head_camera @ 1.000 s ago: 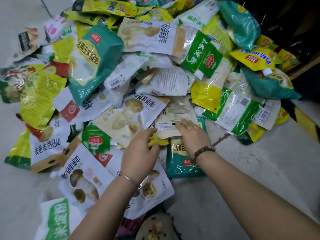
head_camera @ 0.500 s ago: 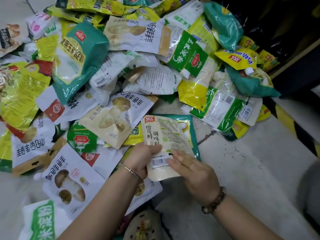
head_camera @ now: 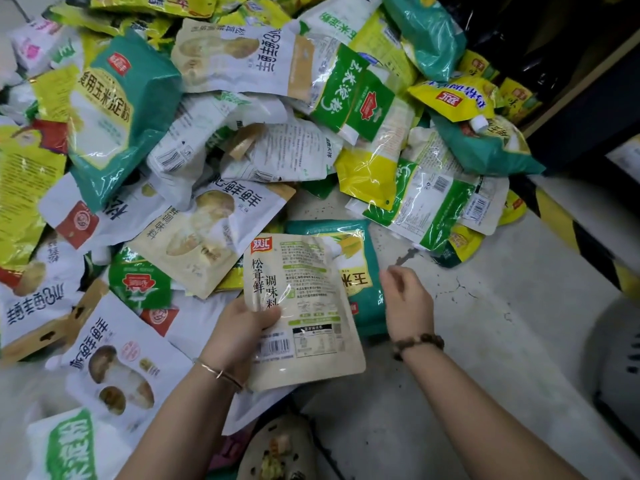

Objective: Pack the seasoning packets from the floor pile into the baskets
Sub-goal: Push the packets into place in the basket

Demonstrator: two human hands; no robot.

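While your left grip (head_camera: 239, 330) clasped the seemingly light, floppy seasoning packet (head_camera: 306, 282) by its left edge, your right grip (head_camera: 407, 299) hung released.

My left hand (head_camera: 239, 327) holds a packet (head_camera: 304, 306) by its left edge; every place here is told from that packet. Behind it and to its left spreads the pile (head_camera: 242, 133), packets heaped over one another. A second packet (head_camera: 360, 271) lies flat on the floor (head_camera: 485, 341), partly under it and showing to its right. My right hand (head_camera: 407, 299) hangs right of the packet, apart from it, over the second packet's right edge. My shoe (head_camera: 277, 448) sits before it, nearest me.
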